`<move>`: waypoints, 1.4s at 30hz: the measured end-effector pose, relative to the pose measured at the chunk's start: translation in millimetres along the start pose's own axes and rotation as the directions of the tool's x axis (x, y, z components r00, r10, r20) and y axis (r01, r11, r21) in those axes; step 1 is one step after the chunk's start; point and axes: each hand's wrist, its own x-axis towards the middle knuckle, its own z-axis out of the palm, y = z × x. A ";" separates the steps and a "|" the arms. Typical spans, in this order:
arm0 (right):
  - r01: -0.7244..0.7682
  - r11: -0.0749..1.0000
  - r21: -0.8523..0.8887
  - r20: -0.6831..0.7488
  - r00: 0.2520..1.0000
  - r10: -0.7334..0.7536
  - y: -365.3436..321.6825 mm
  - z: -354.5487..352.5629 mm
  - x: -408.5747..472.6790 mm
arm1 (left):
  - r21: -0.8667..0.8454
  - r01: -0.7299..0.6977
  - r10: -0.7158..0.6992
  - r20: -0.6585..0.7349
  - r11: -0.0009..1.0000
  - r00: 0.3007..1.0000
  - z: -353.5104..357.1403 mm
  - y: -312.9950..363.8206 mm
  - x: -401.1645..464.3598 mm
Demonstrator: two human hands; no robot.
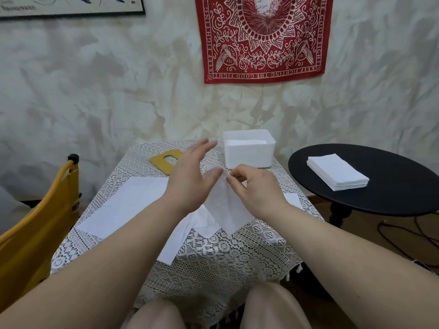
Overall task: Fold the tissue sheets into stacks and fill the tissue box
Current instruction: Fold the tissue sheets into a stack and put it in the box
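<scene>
A white tissue sheet (225, 205) is lifted off the lace-covered table (213, 252), hanging from its top edge. My right hand (254, 186) pinches that top edge with curled fingers. My left hand (190, 174) touches the same edge with its thumb while its other fingers stretch out straight above. More white sheets lie flat on the table: a large one (126, 203) at the left and a folded one (183, 233) under my left forearm. The white tissue box (249, 148) stands open at the table's far side with white tissue inside.
A yellow lid with a slot (166, 160) lies left of the box. A stack of white tissues (337, 172) sits on a round black side table (380, 198) at the right. A yellow chair (35, 222) stands at the left. Cables lie on the floor, lower right.
</scene>
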 end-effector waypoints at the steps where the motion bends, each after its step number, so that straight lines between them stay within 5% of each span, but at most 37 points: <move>1: 0.012 1.000 -0.021 0.018 1.000 -0.012 0.8 -1.4 0.3 | 0.048 -0.053 0.051 0.045 0.997 0.998 -1.3 1.0 1.8; 4: 0.022 0.998 -0.058 0.045 0.999 -0.019 2.3 -5.1 1.3 | 0.092 -0.058 0.045 0.136 0.994 0.990 -0.5 4.1 2.8; 18: -0.216 0.976 0.008 0.189 0.959 0.211 28.5 -23.6 7.3 | 0.032 0.199 -0.200 0.032 0.980 0.979 -2.7 -18.0 2.7; 28: -0.346 0.913 0.217 0.336 0.904 0.263 35.0 -41.2 8.6 | -0.089 0.257 -0.252 0.064 0.962 0.966 -4.3 -24.5 5.5; 33: -0.294 0.945 0.141 0.293 0.924 0.244 33.8 -42.2 8.0 | -0.153 0.264 -0.246 0.125 0.952 0.961 -2.3 -21.4 4.9; 42: -0.221 0.973 -0.065 0.217 0.949 0.230 46.3 -57.1 9.4 | 0.068 0.173 -0.182 0.156 0.983 0.971 6.9 -16.1 13.1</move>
